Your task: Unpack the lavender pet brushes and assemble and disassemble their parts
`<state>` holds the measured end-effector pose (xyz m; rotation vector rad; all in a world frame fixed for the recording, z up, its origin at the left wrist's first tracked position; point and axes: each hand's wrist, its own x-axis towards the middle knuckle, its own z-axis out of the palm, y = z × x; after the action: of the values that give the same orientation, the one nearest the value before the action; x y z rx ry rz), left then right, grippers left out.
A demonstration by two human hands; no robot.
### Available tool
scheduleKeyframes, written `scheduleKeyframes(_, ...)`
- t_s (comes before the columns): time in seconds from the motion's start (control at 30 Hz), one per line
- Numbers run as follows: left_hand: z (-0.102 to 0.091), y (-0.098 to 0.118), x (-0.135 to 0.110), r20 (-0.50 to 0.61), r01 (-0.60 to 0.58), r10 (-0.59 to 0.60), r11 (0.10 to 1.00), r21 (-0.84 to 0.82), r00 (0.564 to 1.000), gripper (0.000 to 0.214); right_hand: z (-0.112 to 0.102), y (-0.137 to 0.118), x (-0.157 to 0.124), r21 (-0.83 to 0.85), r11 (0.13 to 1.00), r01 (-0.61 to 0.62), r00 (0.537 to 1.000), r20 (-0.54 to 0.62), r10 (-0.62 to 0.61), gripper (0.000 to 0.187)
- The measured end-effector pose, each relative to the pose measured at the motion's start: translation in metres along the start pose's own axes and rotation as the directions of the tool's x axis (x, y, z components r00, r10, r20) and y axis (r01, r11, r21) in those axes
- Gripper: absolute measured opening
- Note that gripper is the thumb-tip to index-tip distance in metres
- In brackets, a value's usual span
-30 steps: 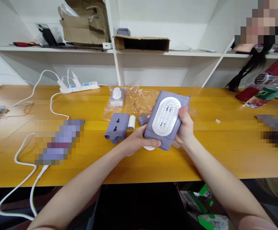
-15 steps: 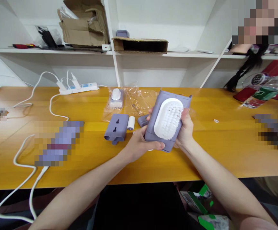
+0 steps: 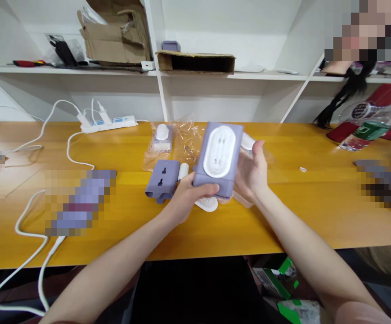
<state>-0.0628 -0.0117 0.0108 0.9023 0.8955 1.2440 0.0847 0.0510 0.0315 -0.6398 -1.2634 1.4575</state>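
My left hand (image 3: 185,198) grips the bottom of a purple case (image 3: 218,157) and holds it upright above the yellow table (image 3: 299,211). The case's front shows a white oval recess with no brush in it. My right hand (image 3: 252,173) is just right of the case, curled round a white brush (image 3: 248,141) that peeks out behind the thumb. A small white oval piece (image 3: 207,204) lies on the table under the case.
A purple slotted part (image 3: 163,180) and a white roller (image 3: 182,172) lie left of my hands, with clear plastic bags (image 3: 182,137) behind. A power strip (image 3: 109,122) with white cables is at the back left. Another person (image 3: 350,90) and a bottle (image 3: 370,121) are at the far right.
The white brush has come out of the purple case and gone to the right in my right hand. The case now faces me in the left hand alone, shifted slightly left.
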Motion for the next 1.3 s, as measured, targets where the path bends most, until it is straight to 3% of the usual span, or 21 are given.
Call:
scheduleKeyframes(0.17,-0.010,0.019,0.007,-0.215,-0.151,0.153,0.988,0.026,0.965,0.033,-0.015,-0.005,0.009,-0.141,0.989,-0.035,0.992,-0.124,0.018,0.061)
scheduleKeyframes(0.23,-0.016,0.023,0.012,-0.257,-0.154,0.173,0.984,0.089,0.951,0.035,-0.020,-0.006,0.013,-0.271,0.962,-0.014,0.978,-0.206,-0.043,0.049)
scheduleKeyframes(0.3,-0.021,0.024,0.017,-0.255,-0.125,0.169,0.976,0.179,0.952,0.036,-0.028,-0.010,0.017,-0.487,0.873,0.009,0.944,-0.285,-0.168,0.034)
scheduleKeyframes(0.33,-0.024,0.024,0.019,-0.247,-0.110,0.165,0.969,0.222,0.955,0.036,-0.033,-0.013,0.018,-0.616,0.788,0.003,0.921,-0.304,-0.242,0.030)
scheduleKeyframes(0.4,-0.028,0.026,0.022,-0.251,-0.079,0.153,0.956,0.282,0.956,0.035,-0.047,-0.021,0.021,-0.843,0.529,-0.095,0.851,-0.345,-0.397,0.024)
scheduleKeyframes(0.47,-0.033,0.031,0.024,-0.274,-0.046,0.140,0.946,0.322,0.952,0.035,-0.062,-0.030,0.021,-0.927,0.236,-0.292,0.838,-0.367,-0.404,0.016)
scheduleKeyframes(0.57,-0.040,0.043,0.026,-0.287,-0.020,0.140,0.922,0.386,0.948,0.034,-0.080,-0.039,0.020,-0.849,-0.099,-0.519,0.849,-0.499,-0.174,0.013)
scheduleKeyframes(0.67,-0.049,0.055,0.031,-0.295,-0.006,0.149,0.899,0.437,0.944,0.032,-0.088,-0.040,0.018,-0.784,-0.261,-0.563,0.811,-0.585,0.009,0.020)
scheduleKeyframes(0.73,-0.053,0.060,0.038,-0.284,-0.001,0.138,0.901,0.433,0.949,0.027,-0.087,-0.039,0.017,-0.786,-0.290,-0.546,0.809,-0.585,0.061,0.021)
scheduleKeyframes(0.83,-0.057,0.061,0.051,-0.274,0.000,0.114,0.923,0.384,0.955,0.020,-0.084,-0.037,0.015,-0.807,-0.267,-0.527,0.800,-0.577,0.164,0.016)
scheduleKeyframes(0.97,-0.061,0.056,0.069,-0.291,0.033,0.093,0.915,0.401,0.952,0.020,-0.083,-0.034,0.014,-0.874,-0.199,-0.444,0.836,-0.484,0.258,0.036)
scheduleKeyframes(1.17,-0.060,0.048,0.089,-0.293,0.021,0.120,0.899,0.437,0.948,0.033,-0.092,-0.029,0.013,-0.906,-0.160,-0.393,0.887,-0.419,0.193,0.035)
scheduleKeyframes(1.3,-0.058,0.052,0.109,-0.251,-0.016,0.146,0.888,0.459,0.957,0.043,-0.090,-0.025,0.015,-0.893,-0.214,-0.396,0.881,-0.435,0.185,0.030)
